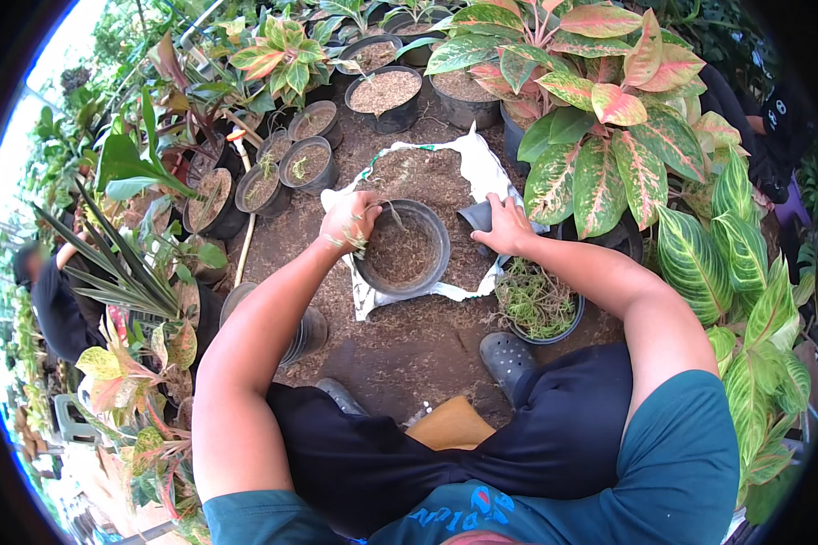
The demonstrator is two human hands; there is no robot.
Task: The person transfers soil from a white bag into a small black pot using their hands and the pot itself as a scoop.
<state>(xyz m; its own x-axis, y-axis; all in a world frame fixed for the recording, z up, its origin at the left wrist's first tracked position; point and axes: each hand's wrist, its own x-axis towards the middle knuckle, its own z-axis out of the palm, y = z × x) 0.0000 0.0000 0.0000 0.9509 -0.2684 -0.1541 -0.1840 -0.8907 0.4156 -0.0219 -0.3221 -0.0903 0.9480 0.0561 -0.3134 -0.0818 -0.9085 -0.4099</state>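
A round black plant pot [443, 245] with some brown soil inside stands on an opened white sack [483, 165]. My left hand [350, 221] is closed on the pot's left rim. Loose brown soil [418, 170] lies in the sack, beyond and around the pot. In my right hand [509, 224], at the sack's right side, is a small dark grey piece with a curved edge [476, 216], like a scoop or a cut pot; its full shape is hidden by my fingers.
Just right of the sack stands a pot of green cuttings [541, 304]. Several soil-filled black pots [386, 95] line the back and left. Stacked empty pots [304, 336] sit by my left forearm. A pink-green leafy plant [600, 136] leans in at right. People [59, 304] are at both sides.
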